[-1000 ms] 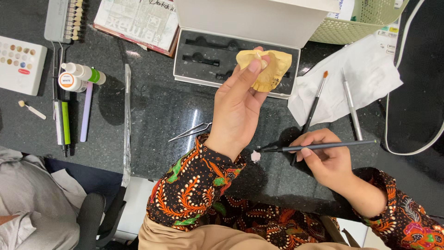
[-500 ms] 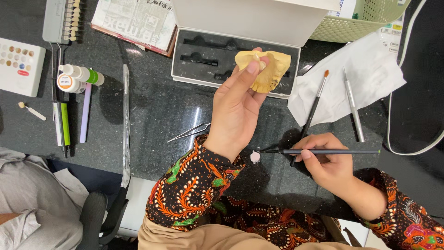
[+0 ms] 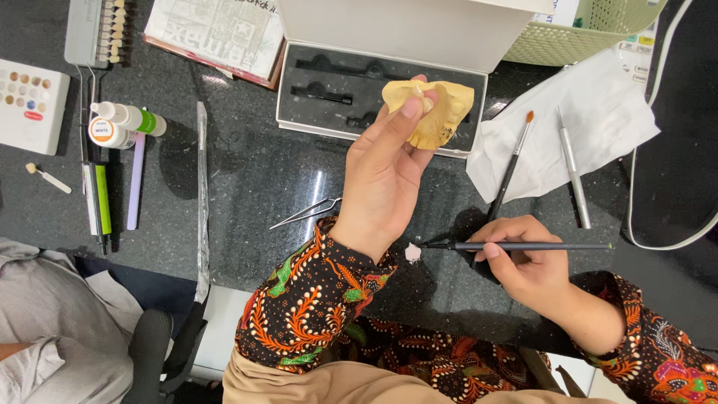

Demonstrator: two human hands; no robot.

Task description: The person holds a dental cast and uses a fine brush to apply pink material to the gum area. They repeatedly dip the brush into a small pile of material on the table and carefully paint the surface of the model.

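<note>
yellow dental cast (image 3: pixel 437 112) in left hand (image 3: pixel 385 179); open case (image 3: pixel 336 90) behind.

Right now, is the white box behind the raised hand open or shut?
Open. The white box has its lid standing up at the back, and the dark insert with empty tool slots shows behind the left hand.

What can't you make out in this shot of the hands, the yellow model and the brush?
- Yellow dental model, head view: the left hand and its fingers hide the near side; tooth detail is too small.
- Brush: the right hand covers its middle; the fine tip is too small to read.
- Pinkish blob by the tip: too small to identify.
- Green basket: cut off by the top edge.
</note>
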